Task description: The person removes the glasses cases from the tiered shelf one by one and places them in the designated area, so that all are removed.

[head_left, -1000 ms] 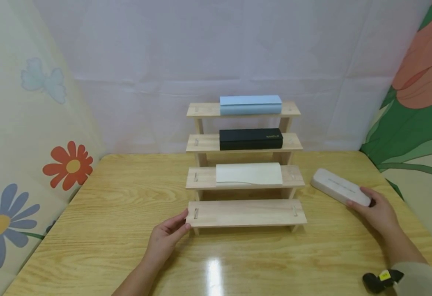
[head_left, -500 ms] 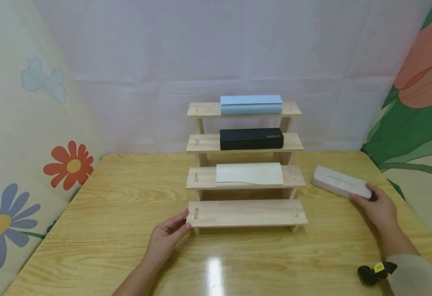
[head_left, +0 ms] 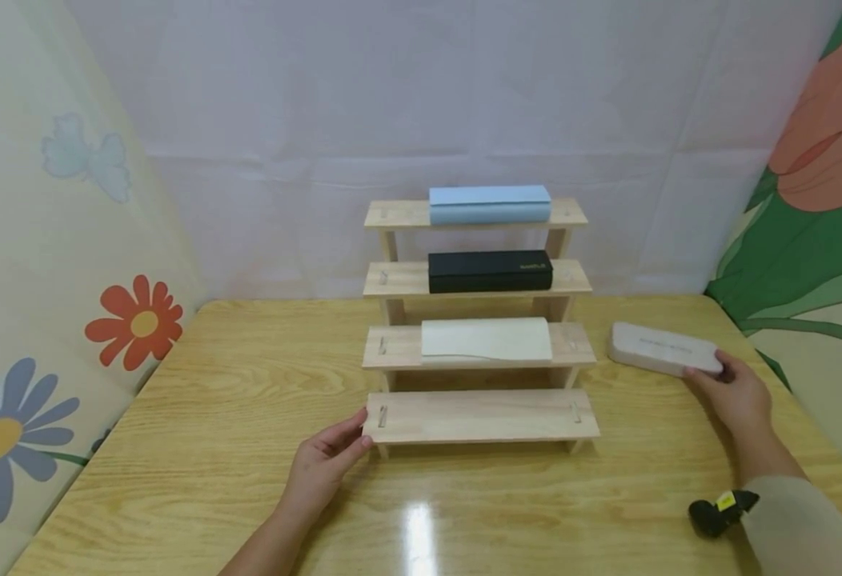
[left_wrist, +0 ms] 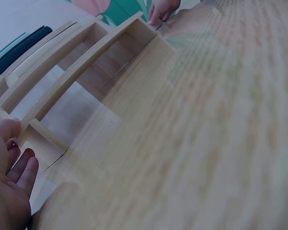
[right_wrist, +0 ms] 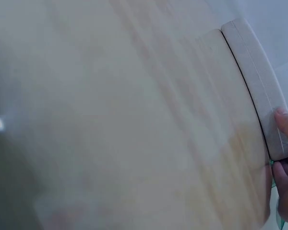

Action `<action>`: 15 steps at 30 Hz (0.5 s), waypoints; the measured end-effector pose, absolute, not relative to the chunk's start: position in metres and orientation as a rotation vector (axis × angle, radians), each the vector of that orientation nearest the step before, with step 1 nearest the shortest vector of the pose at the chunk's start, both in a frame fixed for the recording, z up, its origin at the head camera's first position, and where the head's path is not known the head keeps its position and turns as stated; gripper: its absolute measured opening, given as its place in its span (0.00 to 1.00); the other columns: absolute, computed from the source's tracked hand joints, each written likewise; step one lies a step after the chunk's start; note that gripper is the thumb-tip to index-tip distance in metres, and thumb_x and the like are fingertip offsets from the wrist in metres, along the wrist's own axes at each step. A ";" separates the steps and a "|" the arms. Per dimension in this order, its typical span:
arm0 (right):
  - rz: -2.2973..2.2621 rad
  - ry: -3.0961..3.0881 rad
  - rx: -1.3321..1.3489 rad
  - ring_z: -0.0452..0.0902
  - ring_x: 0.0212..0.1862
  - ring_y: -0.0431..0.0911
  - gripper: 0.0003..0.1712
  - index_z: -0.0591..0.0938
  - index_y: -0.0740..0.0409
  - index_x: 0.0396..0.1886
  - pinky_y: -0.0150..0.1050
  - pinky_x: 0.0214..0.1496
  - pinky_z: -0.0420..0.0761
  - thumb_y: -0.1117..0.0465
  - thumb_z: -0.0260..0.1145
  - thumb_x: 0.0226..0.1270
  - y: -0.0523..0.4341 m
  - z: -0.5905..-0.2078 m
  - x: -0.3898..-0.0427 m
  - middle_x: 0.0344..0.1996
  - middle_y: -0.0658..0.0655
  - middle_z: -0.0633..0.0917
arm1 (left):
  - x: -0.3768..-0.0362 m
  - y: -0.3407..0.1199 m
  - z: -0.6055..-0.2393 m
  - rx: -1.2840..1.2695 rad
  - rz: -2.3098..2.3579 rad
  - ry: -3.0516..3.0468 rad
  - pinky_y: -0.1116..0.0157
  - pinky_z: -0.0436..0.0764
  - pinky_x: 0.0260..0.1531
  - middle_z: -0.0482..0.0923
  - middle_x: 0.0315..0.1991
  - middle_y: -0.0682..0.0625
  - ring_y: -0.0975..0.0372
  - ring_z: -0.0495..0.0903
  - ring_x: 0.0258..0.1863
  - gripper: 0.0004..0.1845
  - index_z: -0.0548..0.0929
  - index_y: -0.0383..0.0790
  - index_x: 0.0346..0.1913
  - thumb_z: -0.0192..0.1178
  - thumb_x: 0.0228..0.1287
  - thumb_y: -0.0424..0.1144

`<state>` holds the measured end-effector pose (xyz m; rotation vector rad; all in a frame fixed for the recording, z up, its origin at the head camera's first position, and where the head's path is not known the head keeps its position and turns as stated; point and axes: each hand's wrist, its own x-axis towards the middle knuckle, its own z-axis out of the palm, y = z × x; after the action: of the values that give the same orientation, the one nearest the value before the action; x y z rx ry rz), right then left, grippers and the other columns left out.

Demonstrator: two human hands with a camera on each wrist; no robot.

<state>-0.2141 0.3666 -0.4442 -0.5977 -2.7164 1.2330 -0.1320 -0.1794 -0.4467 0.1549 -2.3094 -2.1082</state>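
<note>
A four-step wooden stand point(head_left: 480, 416) stands mid-table. Its top step carries a light blue case point(head_left: 489, 204), the second a black case point(head_left: 490, 271), the third a cream case point(head_left: 486, 338); the lowest step is bare. My left hand point(head_left: 329, 460) rests against the left end of the lowest step, thumb on the wood point(left_wrist: 5, 132). My right hand point(head_left: 727, 392) pinches the near end of a grey-beige case point(head_left: 662, 349), lifted just off the table to the right of the stand. In the right wrist view the fingertips point(right_wrist: 284, 122) lie on that case point(right_wrist: 254, 79).
The wooden table point(head_left: 212, 448) is fenced by floral fabric walls on the left point(head_left: 46, 264) and right point(head_left: 817, 232), with a pale backdrop behind. A small black device point(head_left: 712, 512) sits at my right wrist.
My right hand has raised the grey-beige case and swung it level, a little toward the stand. The left hand has stayed at the bottom step.
</note>
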 end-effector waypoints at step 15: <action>1.284 -2.685 -0.592 0.51 0.73 0.69 0.47 0.51 0.67 0.76 0.61 0.75 0.57 0.43 0.56 0.72 0.369 -0.443 -0.240 0.73 0.74 0.56 | -0.132 -0.179 -0.446 0.180 -2.089 -2.308 0.76 0.82 0.48 0.82 0.47 0.72 0.77 0.81 0.47 0.23 0.78 0.29 0.58 0.67 0.59 0.29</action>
<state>-0.2401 0.3687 -0.4429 -0.5917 -2.6853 1.2842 -0.1318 -0.1792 -0.4464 0.1802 -2.3082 -2.0885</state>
